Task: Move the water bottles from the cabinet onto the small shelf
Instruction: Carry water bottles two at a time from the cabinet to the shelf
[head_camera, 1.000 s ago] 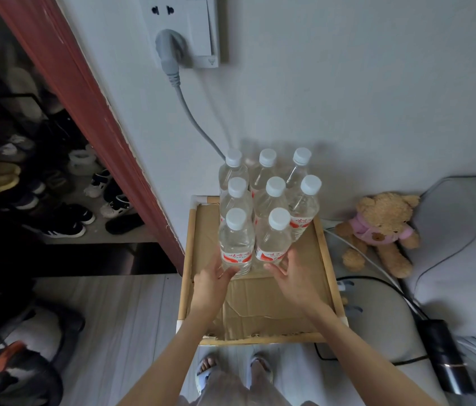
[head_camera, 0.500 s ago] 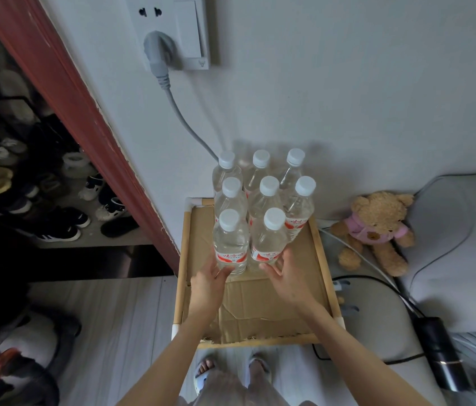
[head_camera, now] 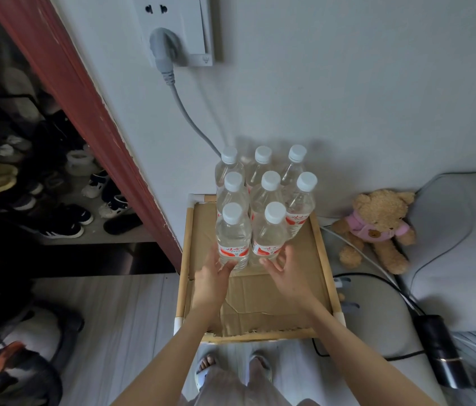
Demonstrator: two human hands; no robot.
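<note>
Several clear water bottles (head_camera: 266, 194) with white caps and red labels stand upright in tight rows at the back of the small wooden-framed shelf (head_camera: 322, 253), whose top is lined with cardboard. My left hand (head_camera: 212, 278) rests against the base of the front left bottle (head_camera: 232, 232), thumb along its side and fingers loose. My right hand (head_camera: 285, 276) is spread, with its fingertips at the base of the front right bottle (head_camera: 270, 230). Neither bottle is lifted.
The wall with a socket and grey plug (head_camera: 162, 48) is right behind the bottles. A red door frame (head_camera: 84, 112) and a shoe rack (head_camera: 55, 200) lie left. A teddy bear (head_camera: 377, 227), floor cables and a black cylinder (head_camera: 441, 353) sit right. My slippered feet (head_camera: 231, 367) are below.
Hardly anything differs. Both hands stay at the bases of the two front bottles, the right hand's fingers spread a little wider, and the view has shifted slightly.
</note>
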